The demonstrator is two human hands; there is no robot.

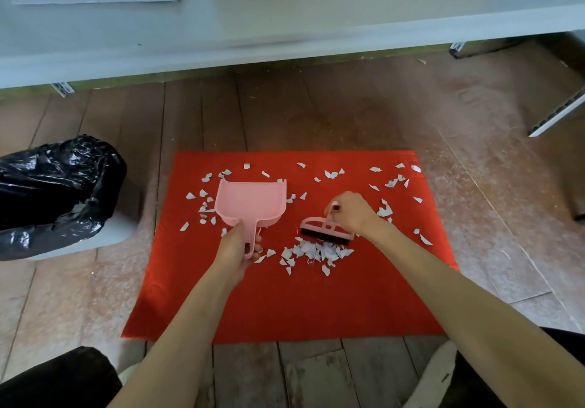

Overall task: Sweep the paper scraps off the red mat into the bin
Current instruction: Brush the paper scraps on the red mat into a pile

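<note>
A red mat [285,306] lies on the wooden floor, strewn with white paper scraps. My left hand [235,244] grips the handle of a pink dustpan [251,200], which lies flat on the mat with its mouth facing away from me. My right hand [351,213] holds a small pink brush [326,232] with dark bristles. The bristles touch the far edge of a gathered pile of scraps [316,251] at the mat's middle. Loose scraps [392,183] dot the mat's far right and the area left of the dustpan.
A grey bin lined with a black bag [57,186] stands on the floor left of the mat. A white table [285,27] overhangs the far side, with its legs at the left and right. My knees frame the mat's near edge.
</note>
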